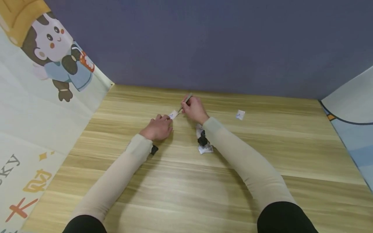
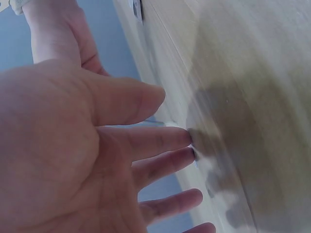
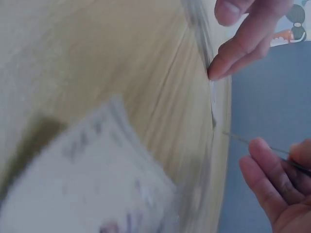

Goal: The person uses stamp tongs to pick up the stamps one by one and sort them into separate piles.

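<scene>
My right hand [image 1: 194, 108] pinches a pair of slim metal tweezers [image 1: 189, 97], their tips pointing down and left. Those tips come right up to the end of a small white printed packet [image 1: 174, 114] lying on the table. From the other side, my left hand [image 1: 159, 127] reaches to the same packet, its fingertips [image 3: 216, 69] resting on its near end. The left wrist view shows the fingers of that hand straight and slightly spread, thumb apart. In the right wrist view the tweezers' thin legs [image 3: 236, 138] stand apart, close beside the packet's end.
Below my right wrist lie more white printed packets [image 1: 205, 149], partly hidden by the black wrist camera [image 1: 202, 139]. One packet [image 1: 240, 114] lies alone farther right. A dark blue panel [image 1: 204, 45] rises behind the wooden table [image 1: 186, 194], and a cartoon-printed sheet [image 1: 26, 106] hangs at the left.
</scene>
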Demonstrator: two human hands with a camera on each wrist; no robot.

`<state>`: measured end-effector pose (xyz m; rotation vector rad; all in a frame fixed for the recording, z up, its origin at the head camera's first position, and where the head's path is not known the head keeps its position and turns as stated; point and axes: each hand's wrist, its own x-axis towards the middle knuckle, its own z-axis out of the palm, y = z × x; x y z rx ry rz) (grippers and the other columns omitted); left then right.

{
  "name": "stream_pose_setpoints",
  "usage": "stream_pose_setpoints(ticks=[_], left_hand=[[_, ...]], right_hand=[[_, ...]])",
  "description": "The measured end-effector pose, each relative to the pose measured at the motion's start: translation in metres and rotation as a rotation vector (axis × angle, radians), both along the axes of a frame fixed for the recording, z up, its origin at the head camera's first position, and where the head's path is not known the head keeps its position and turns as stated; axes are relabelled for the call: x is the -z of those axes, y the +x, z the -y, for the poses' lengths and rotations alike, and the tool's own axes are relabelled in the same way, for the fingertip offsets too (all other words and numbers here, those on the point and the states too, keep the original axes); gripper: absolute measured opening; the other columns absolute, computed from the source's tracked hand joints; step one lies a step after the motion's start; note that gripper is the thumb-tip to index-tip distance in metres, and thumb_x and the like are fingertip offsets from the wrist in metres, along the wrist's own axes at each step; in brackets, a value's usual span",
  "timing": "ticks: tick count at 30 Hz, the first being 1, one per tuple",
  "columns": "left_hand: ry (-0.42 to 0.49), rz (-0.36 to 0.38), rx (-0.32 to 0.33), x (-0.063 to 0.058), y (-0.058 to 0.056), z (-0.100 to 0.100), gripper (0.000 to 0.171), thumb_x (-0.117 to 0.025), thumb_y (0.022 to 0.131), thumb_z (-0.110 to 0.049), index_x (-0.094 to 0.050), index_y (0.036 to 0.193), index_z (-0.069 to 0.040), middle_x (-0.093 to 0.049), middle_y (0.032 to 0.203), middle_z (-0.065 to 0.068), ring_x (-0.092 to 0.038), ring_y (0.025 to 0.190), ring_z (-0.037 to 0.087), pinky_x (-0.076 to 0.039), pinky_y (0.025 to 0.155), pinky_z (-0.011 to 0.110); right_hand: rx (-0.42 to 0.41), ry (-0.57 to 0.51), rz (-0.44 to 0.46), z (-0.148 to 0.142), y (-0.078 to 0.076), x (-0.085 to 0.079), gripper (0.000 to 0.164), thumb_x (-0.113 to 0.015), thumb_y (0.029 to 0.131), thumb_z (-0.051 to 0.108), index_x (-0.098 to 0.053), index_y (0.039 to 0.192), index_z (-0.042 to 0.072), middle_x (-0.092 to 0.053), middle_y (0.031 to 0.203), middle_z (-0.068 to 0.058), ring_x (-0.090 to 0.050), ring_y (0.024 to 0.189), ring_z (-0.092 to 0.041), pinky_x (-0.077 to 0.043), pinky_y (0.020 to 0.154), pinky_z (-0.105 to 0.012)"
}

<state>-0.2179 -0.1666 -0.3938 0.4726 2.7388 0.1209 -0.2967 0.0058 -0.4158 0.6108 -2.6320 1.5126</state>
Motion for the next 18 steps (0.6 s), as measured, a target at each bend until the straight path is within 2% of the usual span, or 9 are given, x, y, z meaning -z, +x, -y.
stream_pose_setpoints(ticks=[7, 14, 18], left_hand=[[0.018, 0.015, -0.006, 0.002, -0.003, -0.005, 0.051, -0.04, 0.101, -0.029, -0.036, 0.145, -0.004, -0.03, 0.147, 0.015, -0.025, 0.13, 0.035, -0.03, 0.101, 0.053], [0.029, 0.007, -0.003, 0.003, -0.007, -0.011, 0.053, -0.04, 0.101, -0.03, -0.032, 0.147, -0.005, -0.028, 0.147, 0.012, -0.024, 0.13, 0.034, -0.031, 0.099, 0.052], [0.066, -0.039, 0.053, 0.0, -0.002, -0.023, 0.052, -0.042, 0.101, -0.029, -0.033, 0.146, -0.005, -0.029, 0.147, 0.011, -0.024, 0.131, 0.033, -0.03, 0.1, 0.053]], right_hand=[[0.026, -0.047, 0.069, -0.029, 0.0, -0.006, 0.01, -0.054, 0.096, 0.009, -0.058, 0.098, 0.0, -0.063, 0.084, -0.012, -0.066, 0.073, -0.024, -0.054, 0.061, -0.029], [0.018, -0.141, 0.069, -0.072, 0.006, -0.019, 0.014, -0.055, 0.095, 0.008, -0.056, 0.099, -0.006, -0.063, 0.087, -0.021, -0.065, 0.079, -0.037, -0.054, 0.07, -0.047], [0.004, -0.122, 0.047, -0.099, 0.014, -0.025, 0.016, -0.056, 0.095, 0.008, -0.057, 0.099, -0.007, -0.063, 0.087, -0.02, -0.065, 0.077, -0.036, -0.054, 0.071, -0.047]])
